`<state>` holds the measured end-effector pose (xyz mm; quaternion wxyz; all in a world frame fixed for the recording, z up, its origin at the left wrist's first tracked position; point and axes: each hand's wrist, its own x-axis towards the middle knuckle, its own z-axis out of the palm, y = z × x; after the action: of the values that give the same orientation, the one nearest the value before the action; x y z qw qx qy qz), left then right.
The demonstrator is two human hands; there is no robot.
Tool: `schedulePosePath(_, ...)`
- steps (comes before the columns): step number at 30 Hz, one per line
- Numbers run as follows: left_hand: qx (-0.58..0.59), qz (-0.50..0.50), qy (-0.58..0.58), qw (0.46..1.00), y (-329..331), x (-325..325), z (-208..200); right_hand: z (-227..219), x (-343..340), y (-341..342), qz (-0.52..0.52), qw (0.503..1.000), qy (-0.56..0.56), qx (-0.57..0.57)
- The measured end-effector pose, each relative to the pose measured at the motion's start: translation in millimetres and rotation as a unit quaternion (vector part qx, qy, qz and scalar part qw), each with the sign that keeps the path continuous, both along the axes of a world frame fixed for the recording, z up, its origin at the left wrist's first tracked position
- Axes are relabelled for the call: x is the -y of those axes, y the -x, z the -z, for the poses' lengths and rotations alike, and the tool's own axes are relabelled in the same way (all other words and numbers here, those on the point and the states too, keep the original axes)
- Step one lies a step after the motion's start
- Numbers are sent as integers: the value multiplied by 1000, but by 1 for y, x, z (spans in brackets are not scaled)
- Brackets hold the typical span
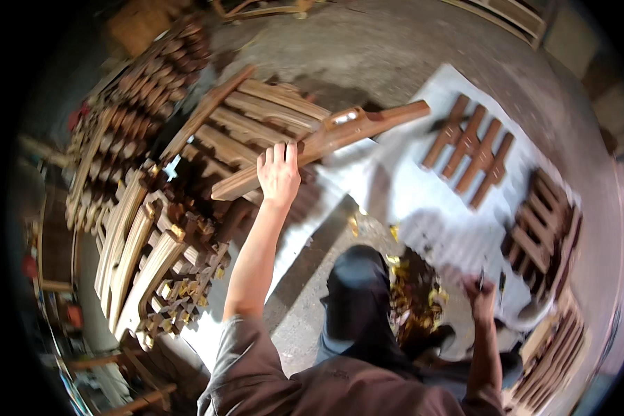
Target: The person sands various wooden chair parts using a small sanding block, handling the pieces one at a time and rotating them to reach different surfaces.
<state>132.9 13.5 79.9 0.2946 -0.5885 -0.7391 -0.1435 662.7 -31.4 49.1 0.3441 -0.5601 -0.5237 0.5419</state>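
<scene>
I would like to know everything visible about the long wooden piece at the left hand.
The long wooden piece is brown, glossy-looking, with a wider bulge right of its middle. It slants from lower left to upper right, over the stacked slats and, in view, the white sheet. The left hand grips it; whether it touches the slats is unclear.

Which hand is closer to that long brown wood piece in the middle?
Left. The left hand grips the long brown wood piece, nearer its left end. The right hand is apart from it, lower right in the picture.
</scene>
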Motion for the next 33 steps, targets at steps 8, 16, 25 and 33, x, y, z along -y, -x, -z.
schedulePosePath(8,-37,150,-13,988,-172,70,-53,-130,3,40,-78,897,-402,167)
schedulePosePath(16,-75,281,24,957,-250,105,-76,-140,9,-19,-234,767,-535,267)
schedulePosePath(25,-92,406,41,908,-294,121,-61,-134,58,-57,-344,755,-499,250)
schedulePosePath(33,-60,419,95,901,-304,141,-45,-125,79,-59,-330,745,-490,309)
